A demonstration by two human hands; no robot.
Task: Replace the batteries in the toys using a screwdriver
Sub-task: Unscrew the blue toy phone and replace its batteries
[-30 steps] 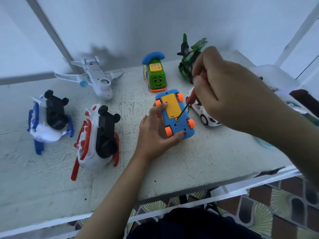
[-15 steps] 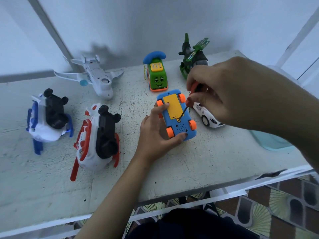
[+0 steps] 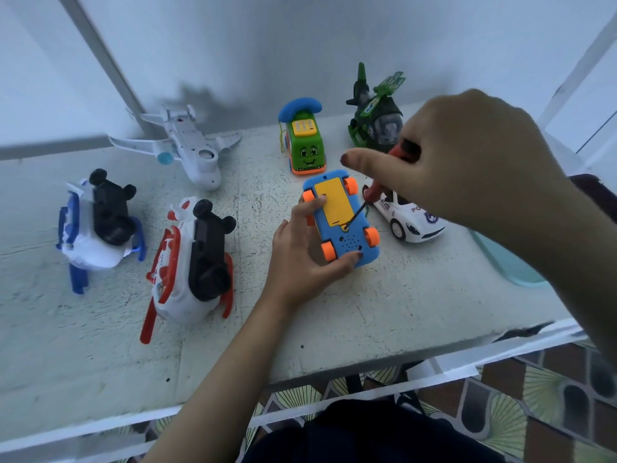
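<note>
Blue toy [image 3: 347, 243] lies belly-up on table [image 3: 400, 312], left hand [image 3: 300, 255] gripping its side. Right hand [image 3: 467, 162] pinches screwdriver [image 3: 374, 192], tip at yellow cover [image 3: 332, 203] edge. Step: prob. unscrewing; next needs cover lifted off.

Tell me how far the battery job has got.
Done: nothing visibly; no cover lies off. In hand: the left hand grips the upturned blue toy, the right hand holds the screwdriver, tip at the screw by the yellow battery cover, which is still on. Left: battery swap here, plus six other toys on the table.
</note>
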